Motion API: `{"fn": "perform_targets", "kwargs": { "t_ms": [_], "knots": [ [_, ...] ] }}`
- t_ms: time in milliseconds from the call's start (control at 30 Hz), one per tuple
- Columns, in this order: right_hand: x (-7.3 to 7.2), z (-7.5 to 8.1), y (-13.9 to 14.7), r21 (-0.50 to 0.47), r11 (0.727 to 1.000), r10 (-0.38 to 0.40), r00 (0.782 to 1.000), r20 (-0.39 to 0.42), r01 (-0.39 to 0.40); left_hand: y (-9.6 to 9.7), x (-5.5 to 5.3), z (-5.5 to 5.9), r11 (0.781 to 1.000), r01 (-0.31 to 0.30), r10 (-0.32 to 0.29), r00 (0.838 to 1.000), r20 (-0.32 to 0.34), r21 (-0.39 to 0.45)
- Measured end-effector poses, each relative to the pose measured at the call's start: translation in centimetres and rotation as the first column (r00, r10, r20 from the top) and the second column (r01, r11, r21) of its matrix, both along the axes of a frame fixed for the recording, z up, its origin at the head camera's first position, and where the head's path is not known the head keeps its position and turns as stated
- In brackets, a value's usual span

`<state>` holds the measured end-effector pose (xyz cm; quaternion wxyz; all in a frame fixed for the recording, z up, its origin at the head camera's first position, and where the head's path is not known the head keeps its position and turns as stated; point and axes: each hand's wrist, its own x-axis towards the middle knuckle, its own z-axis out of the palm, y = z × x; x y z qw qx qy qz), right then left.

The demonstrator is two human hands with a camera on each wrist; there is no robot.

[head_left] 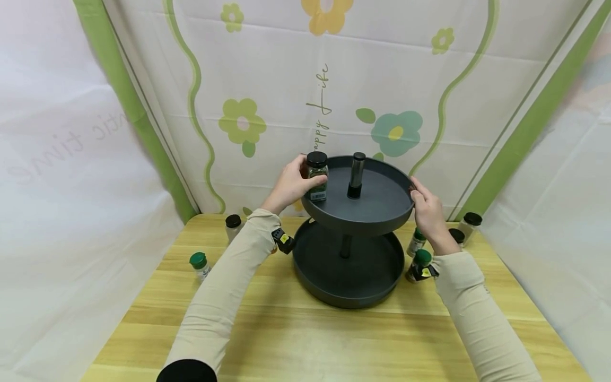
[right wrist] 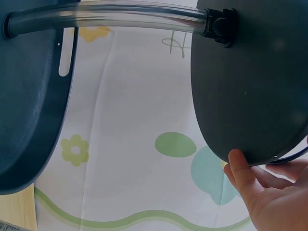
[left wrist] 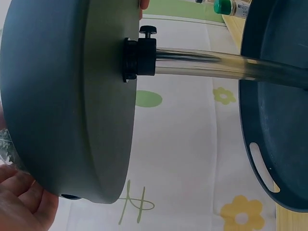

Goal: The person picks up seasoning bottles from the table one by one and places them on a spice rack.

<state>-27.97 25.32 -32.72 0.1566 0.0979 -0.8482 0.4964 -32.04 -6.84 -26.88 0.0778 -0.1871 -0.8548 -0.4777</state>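
In the head view, my left hand holds a clear spice jar with a black lid and green contents. The jar stands upright at the left edge of the upper tray of a dark grey two-tier stand. My right hand grips that tray's rim on the right, its fingers reaching the underside in the right wrist view. A central post joins it to the wider-looking lower tray. The left wrist view shows only a sliver of the jar behind the tray wall.
Left of the stand are a black-lidded jar and a green-lidded jar. On the right stand two green-lidded jars and two black-lidded jars. A flower-printed curtain hangs behind the wooden table.
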Motion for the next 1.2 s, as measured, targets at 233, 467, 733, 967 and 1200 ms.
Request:
{"fn": "perform_targets", "kwargs": {
  "t_ms": [233,467,733,967,1200],
  "knots": [
    [-0.2,0.1,-0.1,0.004,1.0,-0.011,1.0,0.007,0.011,-0.1,0.0,0.1,1.0,-0.005,0.005,1.0,0.001,0.002],
    [-0.2,-0.1,-0.3,0.009,1.0,-0.014,1.0,0.004,0.014,-0.1,0.1,0.1,1.0,-0.016,0.015,1.0,0.018,0.006],
    [-0.2,-0.2,-0.2,0.008,1.0,-0.006,1.0,0.008,0.006,-0.6,0.3,-0.1,0.998,-0.002,-0.001,0.999,0.037,0.065],
    [-0.1,-0.2,0.0,0.004,1.0,-0.008,1.0,0.003,0.008,-2.2,0.5,-0.9,0.994,0.002,-0.002,1.0,0.004,0.106],
    [0.1,-0.2,0.3,-0.002,1.0,-0.016,1.0,0.002,0.016,-4.0,1.0,-2.3,0.99,0.002,-0.006,1.0,0.024,0.144]
  ]
}}
